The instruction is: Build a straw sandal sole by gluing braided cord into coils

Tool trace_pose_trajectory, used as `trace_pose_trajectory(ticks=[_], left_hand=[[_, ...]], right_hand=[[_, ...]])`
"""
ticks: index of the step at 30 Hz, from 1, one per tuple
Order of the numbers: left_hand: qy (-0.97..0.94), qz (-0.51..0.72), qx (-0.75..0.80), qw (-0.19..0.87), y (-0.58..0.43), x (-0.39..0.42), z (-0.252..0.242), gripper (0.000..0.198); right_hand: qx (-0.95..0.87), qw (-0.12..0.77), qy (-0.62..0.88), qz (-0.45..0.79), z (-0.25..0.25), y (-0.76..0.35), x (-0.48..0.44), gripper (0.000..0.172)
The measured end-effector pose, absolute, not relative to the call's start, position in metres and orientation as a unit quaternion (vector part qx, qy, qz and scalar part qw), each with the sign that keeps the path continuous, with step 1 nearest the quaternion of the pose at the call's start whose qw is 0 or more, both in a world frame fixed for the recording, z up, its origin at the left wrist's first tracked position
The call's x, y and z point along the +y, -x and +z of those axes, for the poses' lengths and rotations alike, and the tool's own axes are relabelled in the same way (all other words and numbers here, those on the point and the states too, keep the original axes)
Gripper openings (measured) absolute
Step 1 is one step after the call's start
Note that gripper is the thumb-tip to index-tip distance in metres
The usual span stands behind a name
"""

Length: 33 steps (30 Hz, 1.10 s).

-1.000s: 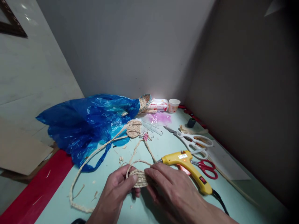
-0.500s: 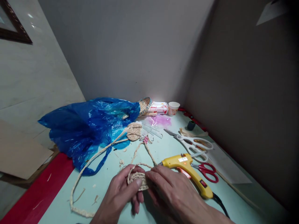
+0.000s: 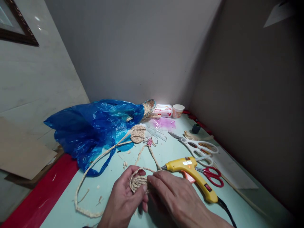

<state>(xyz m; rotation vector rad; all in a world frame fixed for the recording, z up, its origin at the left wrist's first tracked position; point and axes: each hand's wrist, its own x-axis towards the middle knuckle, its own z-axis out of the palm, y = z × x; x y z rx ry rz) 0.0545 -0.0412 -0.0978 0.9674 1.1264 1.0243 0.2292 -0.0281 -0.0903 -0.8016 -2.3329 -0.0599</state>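
Over the near middle of the counter (image 3: pixel 64 202), the coiled braid (image 3: pixel 137 182) is pinched by the left hand (image 3: pixel 124 193) and pressed at its right edge by the right hand (image 3: pixel 176 193), apparently being wound, and the loose strand (image 3: pixel 145 168) on its far side should next be laid snug.

Glue gun (image 3: pixel 192 169) R of coil (image 3: pixel 137 181); cup (image 3: pixel 178 111) behind gun; bag (image 3: pixel 97 125) back L.
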Motion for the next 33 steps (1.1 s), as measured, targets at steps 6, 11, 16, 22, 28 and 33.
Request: trace_pose_trajectory(ticks=[6,11,16,22,28,33], left_hand=[[-0.429,0.465,0.441,0.637,-0.050,-0.045,-0.091,0.048],[-0.397,0.462,0.463,0.644,-0.049,-0.043,-0.093,0.029],[-0.380,0.479,0.445,0.654,-0.049,-0.041,-0.090,0.012],[-0.374,0.514,0.413,0.652,-0.050,-0.042,-0.084,0.027],[-0.384,0.469,0.464,0.646,-0.048,-0.038,-0.090,0.028],[-0.364,0.496,0.466,0.635,-0.050,-0.034,-0.091,0.024]], right_hand=[[-0.895,0.318,0.311,-0.018,-0.089,-0.229,-0.027,0.028],[-0.903,0.245,0.344,0.072,-0.088,-0.234,-0.034,0.016],[-0.895,0.215,0.362,0.147,-0.082,-0.238,-0.038,0.020],[-0.889,0.235,0.365,0.144,-0.082,-0.241,-0.036,0.021],[-0.879,0.244,0.399,0.089,-0.089,-0.237,-0.036,0.018],[-0.877,0.242,0.402,0.100,-0.087,-0.235,-0.035,0.016]])
